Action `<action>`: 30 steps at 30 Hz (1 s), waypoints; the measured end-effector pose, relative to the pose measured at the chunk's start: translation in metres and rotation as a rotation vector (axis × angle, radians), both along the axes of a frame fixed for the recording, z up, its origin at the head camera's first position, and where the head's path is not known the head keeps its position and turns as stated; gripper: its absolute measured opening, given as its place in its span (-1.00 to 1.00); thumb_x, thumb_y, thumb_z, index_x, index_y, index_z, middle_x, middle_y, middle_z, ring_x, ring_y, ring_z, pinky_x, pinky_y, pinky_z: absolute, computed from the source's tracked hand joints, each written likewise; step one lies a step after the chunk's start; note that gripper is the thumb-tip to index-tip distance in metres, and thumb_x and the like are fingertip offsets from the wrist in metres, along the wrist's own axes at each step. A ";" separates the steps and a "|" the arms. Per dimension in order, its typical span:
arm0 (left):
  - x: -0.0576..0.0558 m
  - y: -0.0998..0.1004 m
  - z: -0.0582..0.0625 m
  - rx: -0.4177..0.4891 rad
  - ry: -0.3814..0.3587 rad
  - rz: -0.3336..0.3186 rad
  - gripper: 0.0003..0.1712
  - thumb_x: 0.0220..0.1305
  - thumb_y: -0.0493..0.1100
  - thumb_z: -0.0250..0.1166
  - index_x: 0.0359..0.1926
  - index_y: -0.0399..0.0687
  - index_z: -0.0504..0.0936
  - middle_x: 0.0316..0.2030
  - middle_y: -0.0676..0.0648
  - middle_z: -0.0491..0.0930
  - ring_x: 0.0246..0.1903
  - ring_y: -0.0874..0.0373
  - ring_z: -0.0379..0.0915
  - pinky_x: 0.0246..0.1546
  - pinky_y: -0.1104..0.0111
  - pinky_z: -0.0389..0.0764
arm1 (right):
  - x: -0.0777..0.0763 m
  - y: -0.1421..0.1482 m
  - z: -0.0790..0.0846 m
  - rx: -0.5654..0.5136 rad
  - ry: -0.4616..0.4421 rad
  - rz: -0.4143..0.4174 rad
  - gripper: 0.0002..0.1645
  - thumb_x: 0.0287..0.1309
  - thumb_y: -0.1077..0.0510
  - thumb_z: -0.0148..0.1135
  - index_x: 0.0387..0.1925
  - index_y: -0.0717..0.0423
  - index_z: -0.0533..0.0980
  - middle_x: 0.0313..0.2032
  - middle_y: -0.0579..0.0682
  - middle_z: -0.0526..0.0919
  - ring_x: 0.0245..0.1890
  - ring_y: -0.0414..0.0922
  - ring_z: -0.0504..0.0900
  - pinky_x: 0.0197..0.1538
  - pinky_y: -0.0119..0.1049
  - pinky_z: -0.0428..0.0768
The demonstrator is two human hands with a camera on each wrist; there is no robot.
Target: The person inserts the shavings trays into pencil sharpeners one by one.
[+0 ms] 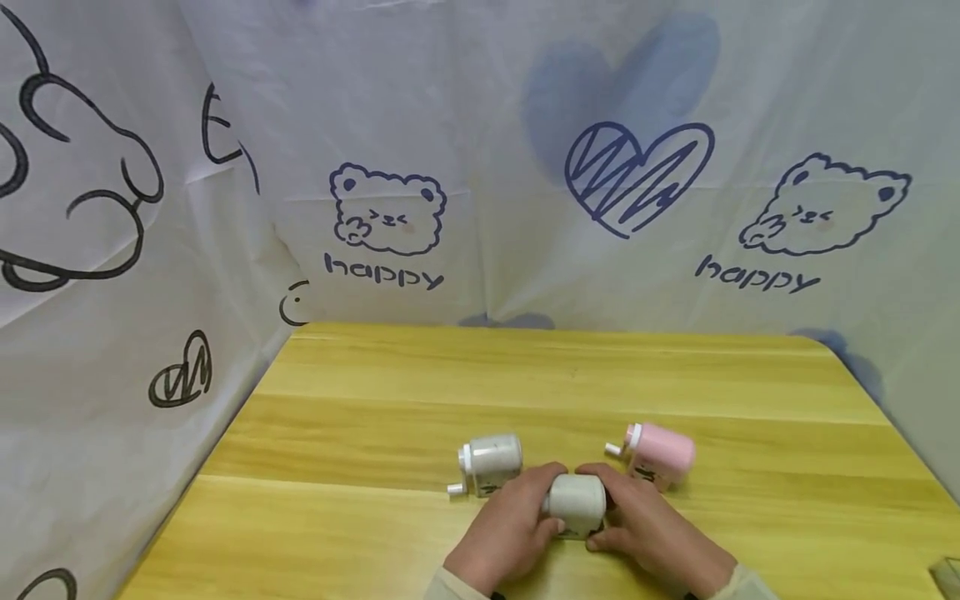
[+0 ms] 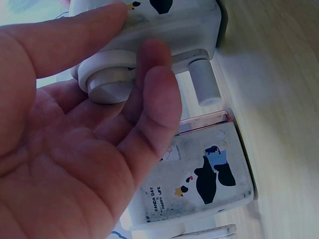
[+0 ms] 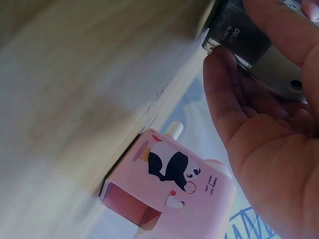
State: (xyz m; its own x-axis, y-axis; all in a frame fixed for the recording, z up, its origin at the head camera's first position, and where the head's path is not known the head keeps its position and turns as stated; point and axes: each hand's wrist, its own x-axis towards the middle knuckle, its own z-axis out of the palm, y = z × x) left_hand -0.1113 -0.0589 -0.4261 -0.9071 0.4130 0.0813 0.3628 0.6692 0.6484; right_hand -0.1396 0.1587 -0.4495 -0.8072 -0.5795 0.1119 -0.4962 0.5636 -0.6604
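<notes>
Between both hands, a white hand-crank pencil sharpener [image 1: 579, 502] stands on the table. My left hand [image 1: 513, 523] grips its left side, thumb toward me and fingers behind. In the left wrist view its crank handle [image 2: 204, 83] shows beside the fingertips. From the right side my right hand [image 1: 647, 521] grips the same sharpener; in the right wrist view thumb and fingers are about its dark, see-through drawer [image 3: 238, 39]. Left of the hands stands a second white sharpener [image 1: 497, 458], with a panda print. A pink sharpener [image 1: 666, 452] stands behind the right hand.
The yellow wood-grain table [image 1: 360, 375] reaches back to a white printed cloth [image 1: 510, 250]. Another cloth wall [image 1: 225, 300] runs along the left side. A small object [image 1: 947, 575] shows at the table's right front corner, cut off by the frame.
</notes>
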 end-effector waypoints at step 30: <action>-0.001 0.002 -0.001 0.004 0.027 -0.030 -0.46 0.18 -0.18 0.32 0.19 0.02 0.41 -0.04 0.06 0.54 -0.09 0.24 0.44 -0.06 0.28 0.49 | 0.001 0.001 0.000 0.045 0.039 -0.042 -0.08 -0.22 -0.03 0.53 0.22 0.09 0.35 0.00 -0.05 0.59 -0.09 -0.17 0.54 -0.04 -0.14 0.52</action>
State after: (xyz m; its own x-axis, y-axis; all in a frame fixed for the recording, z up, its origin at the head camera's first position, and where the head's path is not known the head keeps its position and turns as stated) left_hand -0.1123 -0.0571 -0.4273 -0.8918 0.4395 0.1075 0.4002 0.6555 0.6404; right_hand -0.1386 0.1595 -0.4498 -0.8267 -0.5500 0.1183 -0.4962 0.6136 -0.6142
